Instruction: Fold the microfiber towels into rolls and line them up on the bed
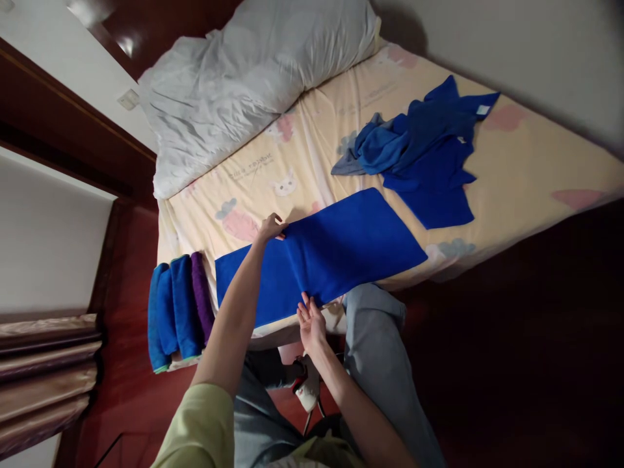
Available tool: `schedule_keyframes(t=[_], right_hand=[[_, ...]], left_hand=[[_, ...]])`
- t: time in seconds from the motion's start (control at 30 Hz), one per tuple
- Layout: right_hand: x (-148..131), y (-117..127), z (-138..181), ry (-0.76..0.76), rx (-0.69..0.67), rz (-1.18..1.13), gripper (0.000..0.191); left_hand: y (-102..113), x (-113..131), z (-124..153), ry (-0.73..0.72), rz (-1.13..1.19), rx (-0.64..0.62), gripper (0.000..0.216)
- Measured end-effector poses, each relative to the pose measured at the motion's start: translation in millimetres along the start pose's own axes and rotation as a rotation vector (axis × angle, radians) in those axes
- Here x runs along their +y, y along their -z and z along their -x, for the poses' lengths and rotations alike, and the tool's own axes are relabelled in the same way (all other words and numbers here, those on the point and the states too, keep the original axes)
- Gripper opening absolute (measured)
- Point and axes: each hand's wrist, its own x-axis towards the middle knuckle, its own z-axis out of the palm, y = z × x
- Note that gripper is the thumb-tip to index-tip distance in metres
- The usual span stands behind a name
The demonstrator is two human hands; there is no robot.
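A blue towel (351, 240) lies spread lengthwise along the bed's near side, with a raised fold running across it between my hands. My left hand (273, 227) is at the towel's far edge, its fingers curled onto the cloth there. At the near edge is my right hand (312, 323), palm turned up and fingers stretched out, the fingertips by the end of the fold. Whether those fingertips press on the cloth is hard to see.
Rolled blue towels (182, 305) and a purple one (202, 296) stand in a row at the bed's left corner. Crumpled blue cloths (424, 149) lie on the right of the patterned bedsheet (531, 162). A white quilt (253, 78) is bunched along the back.
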Motion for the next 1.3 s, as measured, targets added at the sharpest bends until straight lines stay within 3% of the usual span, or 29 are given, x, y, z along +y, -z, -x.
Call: schedule_keyframes(t=[0.2, 0.37, 0.57, 0.8, 0.97, 1.1, 1.3], right_hand=[[3.2, 3.4, -3.6, 0.016, -0.004, 0.004, 0.018], [6.9, 3.3, -4.8, 0.048, -0.011, 0.028, 0.023], [0.9, 1.2, 0.2, 0.120, -0.054, 0.075, 0.025], [-21.8, -7.3, 26.3, 0.383, -0.187, 0.406, 0.039], [-62.5, -27.8, 51.1, 0.569, -0.383, 0.559, 0.033], [-118.4, -66.2, 75.3, 0.741, -0.478, 0.765, 0.026], [-188.7, -155.0, 135.9, 1.132, -0.568, 1.052, 0.041]], left_hand=[[-3.1, -2.5, -0.5, -0.052, 0.029, -0.015, 0.019], [-6.6, -7.8, -2.0, -0.084, -0.043, -0.070, 0.019], [3.0, -8.4, 0.7, -0.150, -0.004, 0.090, 0.028], [50.8, 2.7, 39.8, -0.265, 0.021, 0.272, 0.030], [99.1, 17.3, 91.5, -0.326, 0.185, 0.368, 0.032], [145.1, 25.1, 147.0, -0.396, 0.329, 0.455, 0.040], [200.3, 6.8, 218.7, -0.554, 0.474, 0.591, 0.042]])
